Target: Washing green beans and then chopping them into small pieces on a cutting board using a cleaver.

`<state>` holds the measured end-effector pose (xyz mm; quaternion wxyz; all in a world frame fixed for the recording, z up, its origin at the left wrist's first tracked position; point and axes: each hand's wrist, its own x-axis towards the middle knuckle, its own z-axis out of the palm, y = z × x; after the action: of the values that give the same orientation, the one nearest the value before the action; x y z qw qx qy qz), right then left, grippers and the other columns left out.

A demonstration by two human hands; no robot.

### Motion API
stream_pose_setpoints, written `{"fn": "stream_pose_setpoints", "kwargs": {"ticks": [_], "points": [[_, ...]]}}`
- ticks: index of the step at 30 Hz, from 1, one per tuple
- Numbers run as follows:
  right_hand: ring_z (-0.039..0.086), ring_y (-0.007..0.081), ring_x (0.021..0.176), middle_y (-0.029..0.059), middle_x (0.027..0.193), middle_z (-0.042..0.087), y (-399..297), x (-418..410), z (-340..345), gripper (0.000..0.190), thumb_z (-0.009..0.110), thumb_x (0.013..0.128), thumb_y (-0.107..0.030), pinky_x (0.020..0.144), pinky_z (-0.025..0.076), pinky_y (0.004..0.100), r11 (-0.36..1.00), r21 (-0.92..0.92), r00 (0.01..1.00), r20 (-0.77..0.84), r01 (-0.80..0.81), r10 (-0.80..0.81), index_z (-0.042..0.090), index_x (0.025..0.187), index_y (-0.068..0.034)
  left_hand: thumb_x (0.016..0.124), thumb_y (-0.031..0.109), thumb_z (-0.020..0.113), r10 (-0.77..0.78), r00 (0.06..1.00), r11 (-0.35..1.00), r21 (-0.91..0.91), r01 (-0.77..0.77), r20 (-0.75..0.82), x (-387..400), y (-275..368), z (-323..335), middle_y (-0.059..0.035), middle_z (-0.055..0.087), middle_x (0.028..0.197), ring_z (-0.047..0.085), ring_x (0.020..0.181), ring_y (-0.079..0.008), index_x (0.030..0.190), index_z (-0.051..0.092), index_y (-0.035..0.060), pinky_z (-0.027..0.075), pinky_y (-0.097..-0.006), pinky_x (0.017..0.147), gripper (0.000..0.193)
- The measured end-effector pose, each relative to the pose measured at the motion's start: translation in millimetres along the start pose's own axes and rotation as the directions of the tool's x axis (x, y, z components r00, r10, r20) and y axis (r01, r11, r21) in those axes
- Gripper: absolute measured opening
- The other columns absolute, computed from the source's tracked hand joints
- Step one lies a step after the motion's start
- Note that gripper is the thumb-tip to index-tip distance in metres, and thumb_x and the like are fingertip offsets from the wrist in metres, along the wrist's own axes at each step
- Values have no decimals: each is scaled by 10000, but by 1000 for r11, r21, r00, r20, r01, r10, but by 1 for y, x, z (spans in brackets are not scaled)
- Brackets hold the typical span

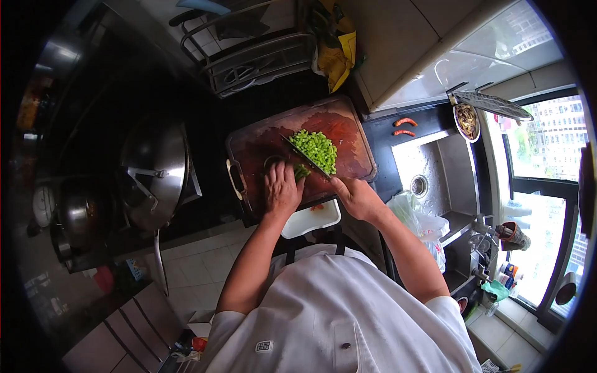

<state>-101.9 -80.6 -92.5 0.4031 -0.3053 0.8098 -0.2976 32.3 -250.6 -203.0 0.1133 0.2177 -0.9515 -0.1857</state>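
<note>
On a reddish-brown cutting board (261,140), wet in patches, lies a heap of chopped green vegetable pieces (322,148). A kitchen knife (305,156) stands edge-down along the heap's left side, its handle gripped in my right hand (355,196). My left hand (283,189) rests on the board left of the blade, fingers bent over uncut green stalks (301,172); most of what lies beneath the fingers is hidden. Below the board's near edge is a white plastic tray (311,221) with small reddish bits in it.
Two red chili peppers (405,122) lie on the dark counter beside a steel sink (431,163). Plastic bags (417,217) hang near the sink. A lidded steel wok (156,177) stands left on the stove. Behind the board are a metal rack (261,58) and a yellow bag (343,60).
</note>
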Motion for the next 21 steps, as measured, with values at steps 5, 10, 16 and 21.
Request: {"fn": "stream_pose_setpoints", "kwargs": {"ticks": [5,10,16,21], "points": [[632,502,917,320,911,665,0,-20,2,540,422,1052,-443,815,497,524,999,-12,999,-4,-44,44,652,1037,45,903,263,660,25,997,999,-23,-27,-69,-7,-1,-4,-214,466,1408,428,1301,-397,1416,433,-9,361,-523,1057,624],[641,500,912,318,888,667,-7,-32,8,551,421,1051,-457,811,499,533,1000,15,1000,-31,3,-3,643,1020,47,914,253,646,-25,997,1000,-6,25,-70,-11,-3,3,-203,480,1397,447,1290,-397,1399,460,-6,376,-519,1041,580],[635,512,927,319,894,671,-1,-23,16,572,390,1057,-464,834,497,544,992,-77,995,17,-96,98,638,1016,51,908,257,652,-10,998,1000,23,12,-69,-10,-5,7,-192,505,1355,478,1244,-397,1306,521,14,400,-519,994,484],[624,522,936,332,907,665,-15,-15,12,587,365,1061,-451,866,489,552,979,-153,987,63,-138,149,635,1002,67,930,315,617,-38,999,994,103,38,1,-8,-4,8,-147,513,1334,488,1230,-357,1313,542,47,418,-502,990,473]]}}
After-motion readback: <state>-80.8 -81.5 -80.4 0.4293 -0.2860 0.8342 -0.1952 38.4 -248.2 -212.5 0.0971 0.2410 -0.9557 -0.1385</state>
